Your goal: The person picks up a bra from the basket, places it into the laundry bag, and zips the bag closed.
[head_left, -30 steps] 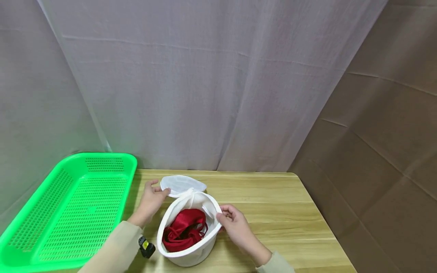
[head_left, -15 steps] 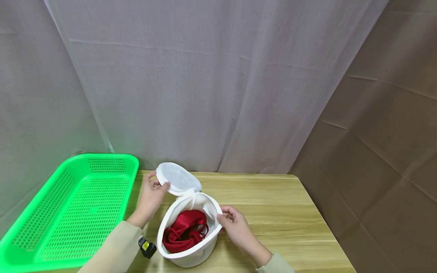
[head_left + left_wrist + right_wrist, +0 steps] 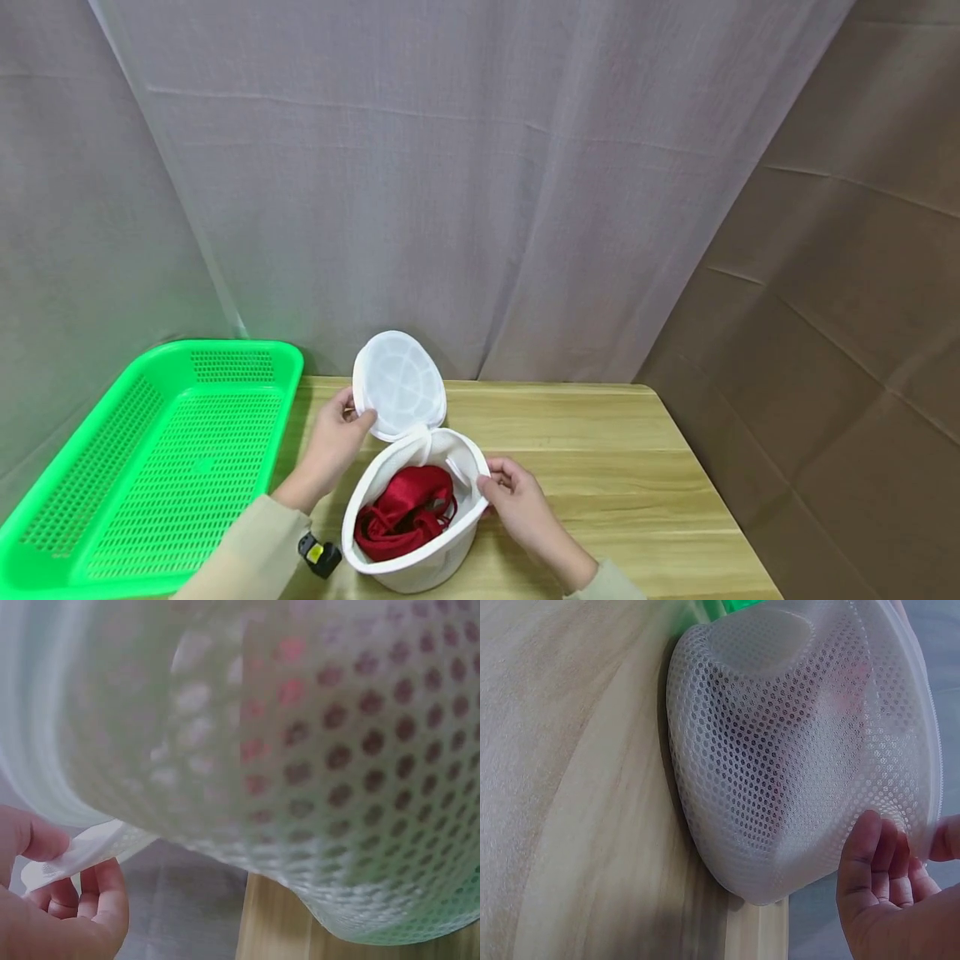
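Note:
A white mesh laundry bag (image 3: 438,567) stands on the table with its mouth facing up. Its round lid (image 3: 405,385) is raised at the back, joined to the rim. My left hand (image 3: 333,437) pinches the lid's left edge between thumb and fingers. On the other side, my right hand (image 3: 521,504) grips the bag's rim, thumb inside and fingers against the outer mesh. Dark red satiny cloth (image 3: 405,508) with thin cords lies bunched inside the bag. In the right wrist view, the red shows faintly through the mesh wall (image 3: 780,750).
A green perforated plastic basket (image 3: 288,400) stands at the left of the wooden table (image 3: 615,467). Grey curtain (image 3: 480,183) hangs behind, and a brown cloth (image 3: 840,317) borders the right. A small black device (image 3: 321,557) is at the left sleeve.
The lid has risen from lying back behind the bag to standing nearly upright, lifted by my left hand. My right hand keeps its grip on the rim.

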Demonstrator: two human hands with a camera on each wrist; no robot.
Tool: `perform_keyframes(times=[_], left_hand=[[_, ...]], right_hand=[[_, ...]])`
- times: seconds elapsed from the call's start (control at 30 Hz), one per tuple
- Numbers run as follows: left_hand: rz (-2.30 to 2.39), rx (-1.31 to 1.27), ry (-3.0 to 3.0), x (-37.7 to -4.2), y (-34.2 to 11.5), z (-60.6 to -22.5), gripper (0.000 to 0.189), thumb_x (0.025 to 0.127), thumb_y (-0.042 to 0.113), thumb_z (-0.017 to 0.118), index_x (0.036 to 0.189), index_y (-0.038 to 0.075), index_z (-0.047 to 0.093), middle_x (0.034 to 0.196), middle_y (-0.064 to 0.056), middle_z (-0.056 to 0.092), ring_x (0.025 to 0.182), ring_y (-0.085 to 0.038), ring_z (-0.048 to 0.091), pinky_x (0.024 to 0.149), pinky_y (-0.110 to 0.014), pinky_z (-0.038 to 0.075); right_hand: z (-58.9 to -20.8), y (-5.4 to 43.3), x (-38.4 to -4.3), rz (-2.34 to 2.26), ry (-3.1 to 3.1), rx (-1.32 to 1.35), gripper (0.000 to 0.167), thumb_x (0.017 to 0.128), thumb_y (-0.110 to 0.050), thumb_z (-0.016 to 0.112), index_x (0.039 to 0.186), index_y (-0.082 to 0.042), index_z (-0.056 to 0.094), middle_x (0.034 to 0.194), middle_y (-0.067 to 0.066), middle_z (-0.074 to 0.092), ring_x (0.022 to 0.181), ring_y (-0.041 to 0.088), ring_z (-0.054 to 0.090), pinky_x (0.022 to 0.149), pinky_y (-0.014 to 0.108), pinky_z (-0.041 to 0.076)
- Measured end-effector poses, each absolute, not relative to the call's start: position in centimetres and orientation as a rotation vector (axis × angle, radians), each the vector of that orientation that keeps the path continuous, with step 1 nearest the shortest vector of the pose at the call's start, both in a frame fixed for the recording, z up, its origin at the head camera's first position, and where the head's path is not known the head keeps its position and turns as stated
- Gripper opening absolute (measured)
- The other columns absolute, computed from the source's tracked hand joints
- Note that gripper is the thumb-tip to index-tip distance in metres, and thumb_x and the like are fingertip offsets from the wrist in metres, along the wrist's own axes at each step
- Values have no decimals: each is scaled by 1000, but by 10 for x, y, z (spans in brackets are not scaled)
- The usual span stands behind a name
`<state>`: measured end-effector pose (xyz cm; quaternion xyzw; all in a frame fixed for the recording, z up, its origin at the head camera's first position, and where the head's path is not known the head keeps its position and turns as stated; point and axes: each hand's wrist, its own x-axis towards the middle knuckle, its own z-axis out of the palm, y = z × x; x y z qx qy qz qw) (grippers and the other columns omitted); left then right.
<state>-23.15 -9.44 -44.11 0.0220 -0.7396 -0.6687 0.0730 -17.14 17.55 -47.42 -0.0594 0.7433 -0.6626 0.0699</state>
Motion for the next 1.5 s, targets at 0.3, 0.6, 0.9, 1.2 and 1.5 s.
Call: perform_keyframes(times=[0.3, 0.6, 0.9, 1.2, 1.5], left_hand=[[-2024, 49, -2246, -223, -95, -434, 38, 89, -4, 56, 127, -7, 50, 110, -20, 53, 85, -18, 52, 66, -20, 45], [-2006, -10, -2253, -221, -96, -436, 31, 88, -3, 57, 119, -3, 53, 109, -16, 56, 95, -23, 52, 73, -23, 46], [-1947, -215, -2290, -213, -102, -436, 28, 86, -8, 60, 114, -5, 56, 106, -17, 61, 94, -24, 58, 78, -25, 50], [-1828, -390, -2394, -203, -113, -443, 14, 85, -8, 63, 98, -1, 62, 93, -10, 66, 88, -21, 62, 78, -29, 52], [-1916, -582, -2511, -195, -129, -444, 15, 87, 2, 67, 101, 2, 62, 101, -11, 65, 96, -26, 63, 80, -29, 53]], right_hand=[[-478, 176, -174, -1980, 2237, -176, 25, 95, -6, 58, 117, 7, 55, 101, 24, 62, 81, 24, 64, 71, 38, 56], [-480, 176, -176, -1981, 2237, -168, 27, 96, -6, 57, 119, 8, 55, 100, 22, 62, 81, 23, 63, 70, 35, 55], [-476, 176, -173, -2000, 2223, -175, 28, 96, -6, 57, 120, 9, 54, 101, 23, 62, 82, 23, 63, 71, 35, 56], [-477, 178, -173, -1985, 2234, -175, 27, 96, -5, 57, 119, 9, 54, 100, 22, 63, 80, 20, 63, 70, 34, 55], [-477, 179, -173, -1974, 2228, -202, 28, 96, -7, 57, 119, 9, 54, 101, 21, 63, 81, 21, 63, 70, 35, 55]])
